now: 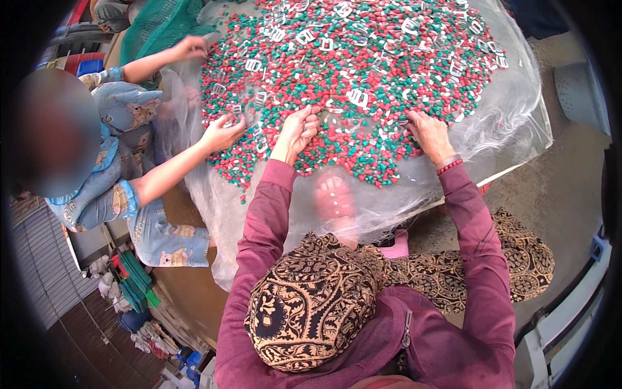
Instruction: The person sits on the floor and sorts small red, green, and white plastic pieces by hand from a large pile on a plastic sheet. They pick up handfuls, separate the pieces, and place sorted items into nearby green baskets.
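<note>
Head view: hands [297,131] on red-green pellets [337,84]

Soft, even daylight fills the scene, bright over the heap of small red, green and white plastic pieces [363,71], where colours stay vivid and detail crisp. The clear plastic sheet [512,123] under that heap catches pale glare along its crumpled folds to the right of the heap and turns milky below it, veiling whatever lies beneath. Shadows are faint and short. Below and left of the heap the ground falls much dimmer. The fisheye bends straight lines toward the rim, and a black vignette closes the corners. Left of the heap, one patch is heavily blurred.
</note>
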{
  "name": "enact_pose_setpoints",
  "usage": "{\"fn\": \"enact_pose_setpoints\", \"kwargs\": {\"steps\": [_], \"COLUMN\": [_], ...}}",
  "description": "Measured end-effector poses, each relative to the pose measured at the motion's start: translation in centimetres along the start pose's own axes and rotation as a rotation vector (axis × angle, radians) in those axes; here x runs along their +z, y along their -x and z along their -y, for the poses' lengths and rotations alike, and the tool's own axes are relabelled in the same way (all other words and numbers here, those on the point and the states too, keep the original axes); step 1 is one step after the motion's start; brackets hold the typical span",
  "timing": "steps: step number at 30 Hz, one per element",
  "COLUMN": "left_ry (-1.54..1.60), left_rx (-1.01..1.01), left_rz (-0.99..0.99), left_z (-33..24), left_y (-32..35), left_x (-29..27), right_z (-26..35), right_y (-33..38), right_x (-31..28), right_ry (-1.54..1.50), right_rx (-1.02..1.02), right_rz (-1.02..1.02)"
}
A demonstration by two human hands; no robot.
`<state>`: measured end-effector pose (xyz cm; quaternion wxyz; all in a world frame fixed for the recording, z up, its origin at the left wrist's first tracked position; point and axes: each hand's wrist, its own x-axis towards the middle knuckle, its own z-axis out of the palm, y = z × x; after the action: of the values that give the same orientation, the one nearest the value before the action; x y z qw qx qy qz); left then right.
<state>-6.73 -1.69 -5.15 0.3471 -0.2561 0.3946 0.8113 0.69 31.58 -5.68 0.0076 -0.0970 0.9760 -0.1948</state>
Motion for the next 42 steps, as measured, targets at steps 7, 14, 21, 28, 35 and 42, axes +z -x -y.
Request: {"fn": "enact_pose_setpoints", "kwargs": {"steps": [7,14,21,28,35,42], "left_ry": [-1.394,-2.105,-2.1,-0.485,-0.35,-0.623], "left_rx": [0.665,0.891,0.666,0.111,-0.059,-0.511], "left_rz": [0.282,0.396,0.241,0.238,0.589,0.517], "left_z": [5.3,8.2,8.4,1.9,3.3,12.6], "left_y": [1.5,-1.3,-0.4,2.0,2.5,0.7], "left_x": [6.5,9.7,10.0,7.2,9.4,10.2], "right_z": [0.7,2.3,2.5,1.5,2.2,2.3], "right_y": [0.2,0.2,-0.1,1.4,4.4,2.8], "right_x": [-0.3,-1.9,1.3,-0.4,-4.1,-5.5], "right_ry": [-0.055,-0.191,0.046,-0.254,-2.363,-1.988], "right_rx": [0.128,0.236,0.057,0.229,0.249,0.466], "right_rz": [0.005,0.03,0.043,0.069,0.074,0.143]}}
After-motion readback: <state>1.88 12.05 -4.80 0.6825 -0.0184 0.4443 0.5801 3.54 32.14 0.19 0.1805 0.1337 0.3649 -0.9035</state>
